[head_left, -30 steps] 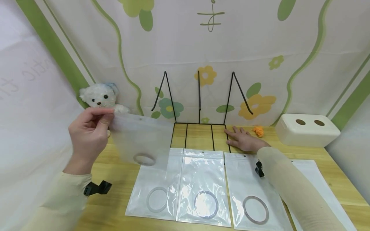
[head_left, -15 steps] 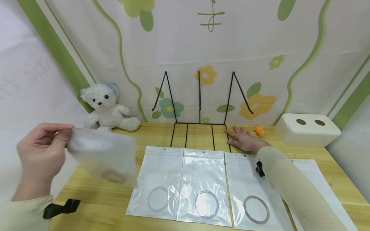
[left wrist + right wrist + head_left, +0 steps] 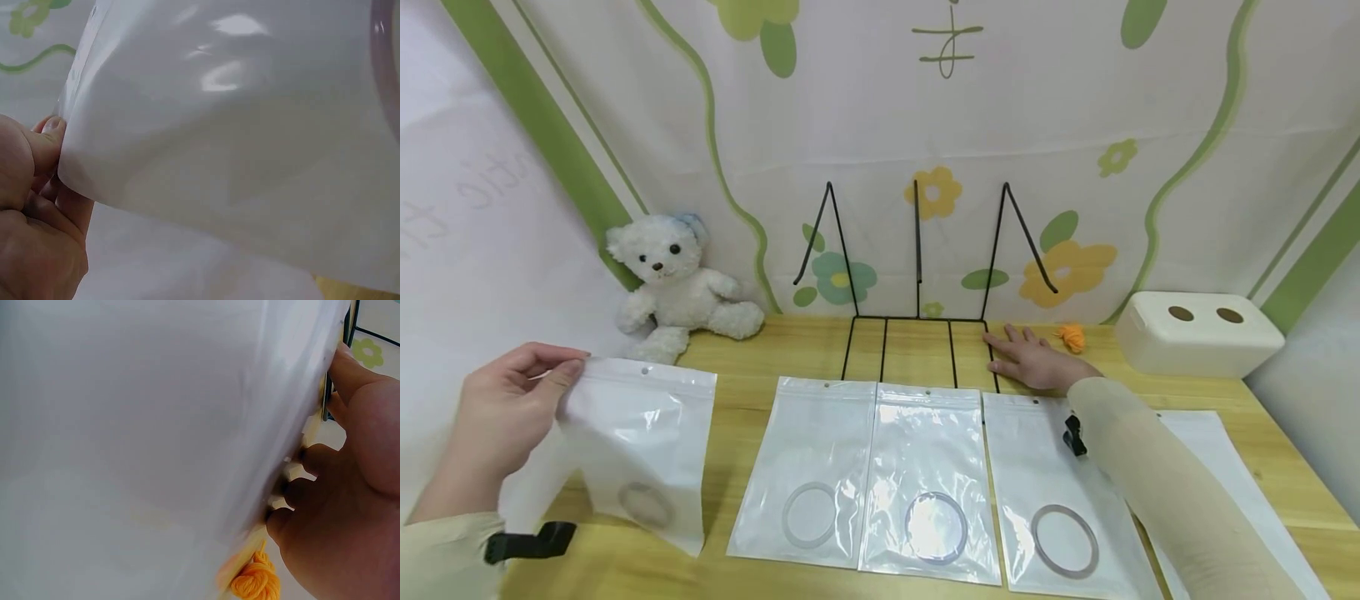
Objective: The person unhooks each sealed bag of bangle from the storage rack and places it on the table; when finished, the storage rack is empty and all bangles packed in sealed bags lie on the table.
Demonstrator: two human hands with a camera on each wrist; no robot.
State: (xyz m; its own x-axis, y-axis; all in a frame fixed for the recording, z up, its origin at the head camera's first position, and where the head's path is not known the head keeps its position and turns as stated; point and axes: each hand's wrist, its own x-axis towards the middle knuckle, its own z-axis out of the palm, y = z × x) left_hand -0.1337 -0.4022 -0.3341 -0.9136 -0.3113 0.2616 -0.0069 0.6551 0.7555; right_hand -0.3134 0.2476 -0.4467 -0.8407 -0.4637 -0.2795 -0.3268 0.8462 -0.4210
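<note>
At the left of the head view, my left hand (image 3: 512, 417) pinches the top corner of a zip bag (image 3: 640, 433) between thumb and fingers. A pinkish bangle (image 3: 647, 504) shows through the bag's lower part, and the bag hangs upright over the table. The left wrist view shows the thumb (image 3: 47, 147) on the edge of that bag. My right hand (image 3: 1033, 362) rests with fingers spread on the table, over the right side of a black wire rack (image 3: 917, 318). Three zip bags, each with a bangle (image 3: 808, 515), (image 3: 936, 528), (image 3: 1064, 542), lie in a row in front of the rack.
Another white bag (image 3: 1232, 492) lies at the right, partly under the right sleeve. A white box (image 3: 1202, 333) with two holes stands at the back right, near orange yarn (image 3: 1071, 337). A white teddy bear (image 3: 685, 292) sits at the back left. A printed curtain (image 3: 880, 100) hangs behind.
My left hand has carried the bag left and down, away from the row and from in front of the teddy bear. The right hand has stayed in place.
</note>
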